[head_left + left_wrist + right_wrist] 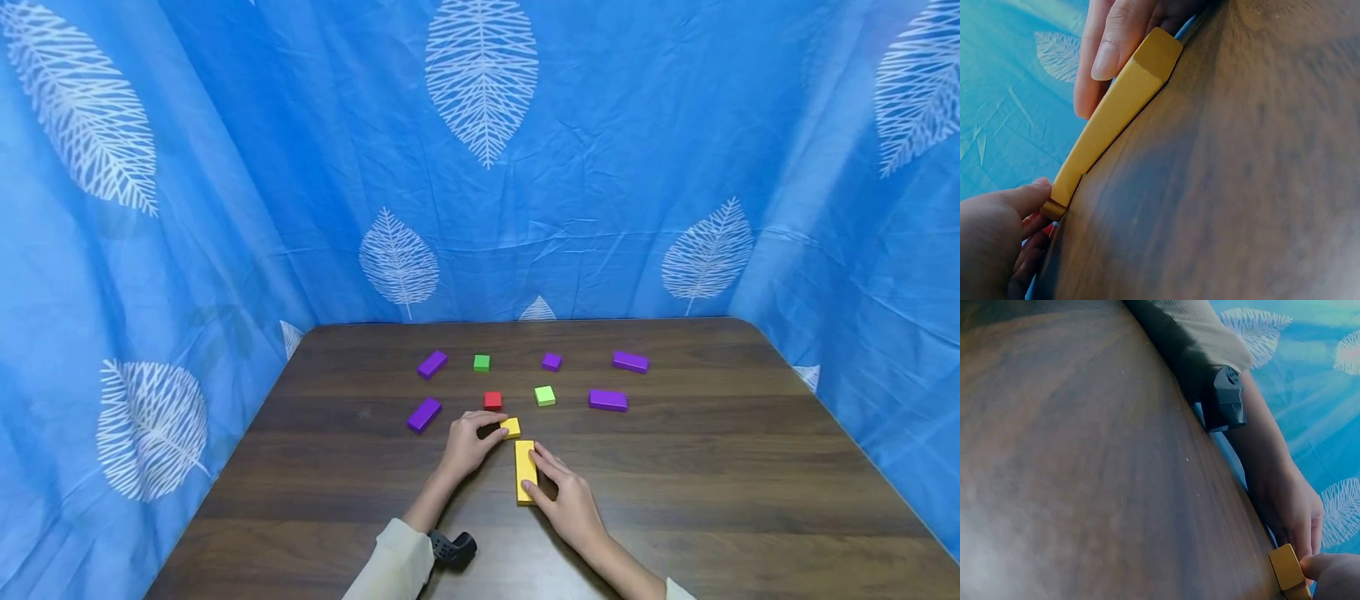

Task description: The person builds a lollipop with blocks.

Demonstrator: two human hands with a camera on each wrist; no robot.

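Note:
My left hand (467, 446) pinches a small yellow block (511, 428) between thumb and fingers, just below a red block (492, 401). Nearer to me, my right hand (567, 497) grips a long yellow block (526, 472) by its right side, the block lying lengthwise away from me. In the left wrist view the long yellow block (1113, 119) rests on the table under the right hand's fingers (1107, 59), with the left hand (994, 231) at its far end. The right wrist view shows the left hand (1291, 503) beyond the yellow block's end (1287, 567).
Two purple blocks (424, 415) lie at the left and two more (608, 401) at the right. Between them are a green block (482, 363), a light green one (545, 396) and a small purple one (552, 362). A blue curtain (570, 192) hangs behind the wooden table (720, 467).

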